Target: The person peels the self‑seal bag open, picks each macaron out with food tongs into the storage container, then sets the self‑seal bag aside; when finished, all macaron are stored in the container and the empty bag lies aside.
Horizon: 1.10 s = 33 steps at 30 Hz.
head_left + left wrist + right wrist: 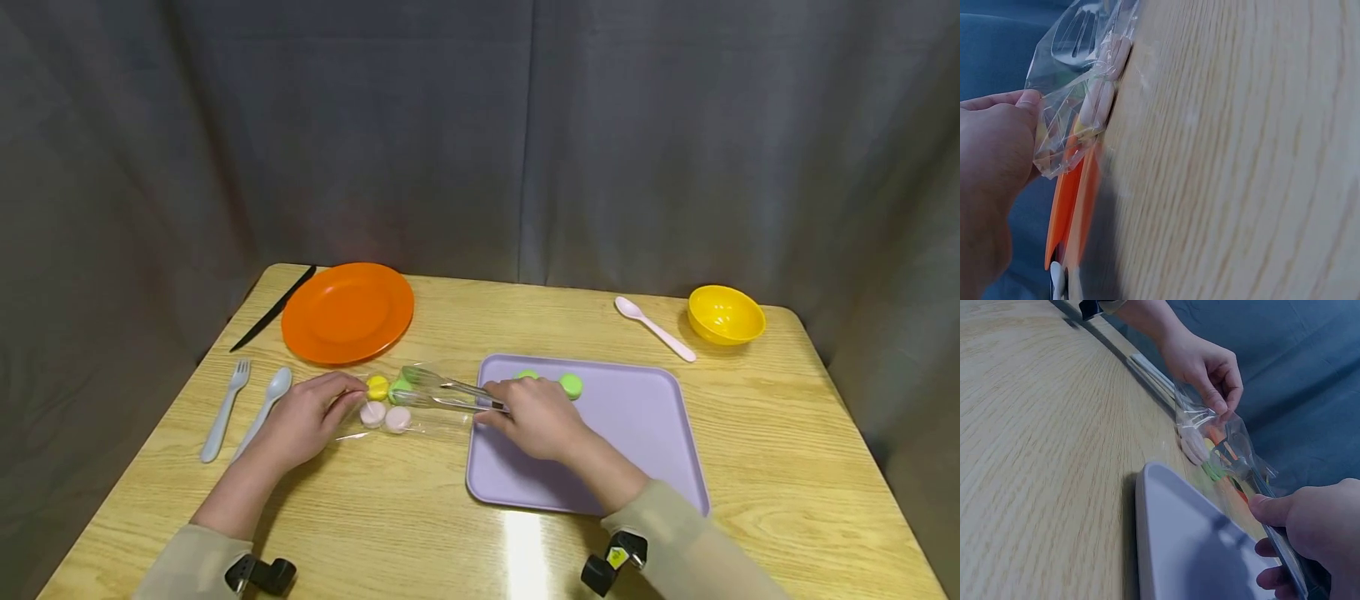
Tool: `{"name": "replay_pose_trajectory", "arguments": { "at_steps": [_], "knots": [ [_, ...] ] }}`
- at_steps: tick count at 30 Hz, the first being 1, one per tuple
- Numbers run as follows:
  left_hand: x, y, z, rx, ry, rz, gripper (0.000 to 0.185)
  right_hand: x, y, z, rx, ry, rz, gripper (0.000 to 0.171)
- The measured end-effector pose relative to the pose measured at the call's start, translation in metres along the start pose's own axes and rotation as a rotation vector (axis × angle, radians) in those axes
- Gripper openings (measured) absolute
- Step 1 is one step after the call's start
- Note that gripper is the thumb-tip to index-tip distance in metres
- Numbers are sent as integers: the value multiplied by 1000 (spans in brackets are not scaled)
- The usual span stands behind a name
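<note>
Left hand (303, 419) pinches the edge of a clear bag (408, 408) lying on the table (420, 533) between the orange plate (347, 312) and the purple tray (637, 433). Right hand (534, 417), fingers curled, grips tongs (442, 390) whose tips reach into the bag at a green disc (397, 388); yellow and pink discs lie beside it. Two green discs sit on the tray.
</note>
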<state>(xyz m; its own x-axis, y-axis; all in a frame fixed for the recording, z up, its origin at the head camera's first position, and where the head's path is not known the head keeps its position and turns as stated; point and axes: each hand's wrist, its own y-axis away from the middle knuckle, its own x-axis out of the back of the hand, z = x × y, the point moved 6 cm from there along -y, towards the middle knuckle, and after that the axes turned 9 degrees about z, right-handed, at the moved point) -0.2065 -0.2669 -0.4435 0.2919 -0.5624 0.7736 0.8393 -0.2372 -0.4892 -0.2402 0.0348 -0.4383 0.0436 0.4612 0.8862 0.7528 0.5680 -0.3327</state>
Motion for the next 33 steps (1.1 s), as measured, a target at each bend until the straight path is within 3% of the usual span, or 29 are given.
{"name": "replay_pose_trajectory", "arguments": {
  "at_steps": [9,18,33],
  "knots": [
    [-3,-1,2,-19,26,6,10,-8,-9,-4,-3,74,-73,32],
    [-3,0,-1,-22,25,12,10,-6,-5,-1,9,74,-45,26],
    [-3,-1,1,-14,-3,3,9,49,54,39,-58,89,33,24]
  ]
}}
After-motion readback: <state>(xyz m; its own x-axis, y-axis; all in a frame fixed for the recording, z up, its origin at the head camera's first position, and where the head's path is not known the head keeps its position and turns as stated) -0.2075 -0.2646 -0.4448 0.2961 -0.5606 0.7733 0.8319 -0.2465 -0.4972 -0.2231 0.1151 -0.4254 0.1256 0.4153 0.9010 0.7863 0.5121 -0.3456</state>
